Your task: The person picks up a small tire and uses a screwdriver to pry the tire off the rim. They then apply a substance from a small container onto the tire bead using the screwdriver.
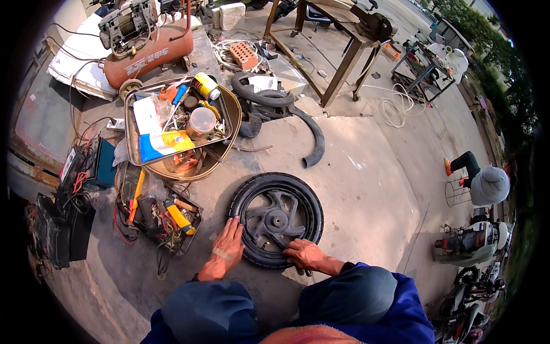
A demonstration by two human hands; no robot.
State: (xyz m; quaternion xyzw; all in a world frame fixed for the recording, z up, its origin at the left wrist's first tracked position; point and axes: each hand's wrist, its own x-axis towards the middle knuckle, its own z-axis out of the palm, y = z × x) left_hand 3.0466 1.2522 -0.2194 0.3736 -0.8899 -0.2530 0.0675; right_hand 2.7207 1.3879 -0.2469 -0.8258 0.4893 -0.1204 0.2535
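Observation:
A scooter wheel (276, 220) with a black tyre and a dark spoked rim lies flat on the concrete in front of my knees. My left hand (227, 247) rests on the tyre's left side, fingers stretched out along it. At the lower right of the wheel, my right hand (307, 255) has its fingers bent over the tyre's edge and reaching to the rim. Its thumb and fingertips show only in part. A small brass-coloured valve stem (265, 245) sticks up inside the rim, between the two hands.
Left of the wheel stand a metal tray (133, 150) of tools and a box of tools (189, 243). Black rubber tubes (312, 137) lie beyond it. An orange air compressor (154, 54) stands far left, and a metal workbench (344, 69) behind. A person (490, 184) crouches at right near parked scooters.

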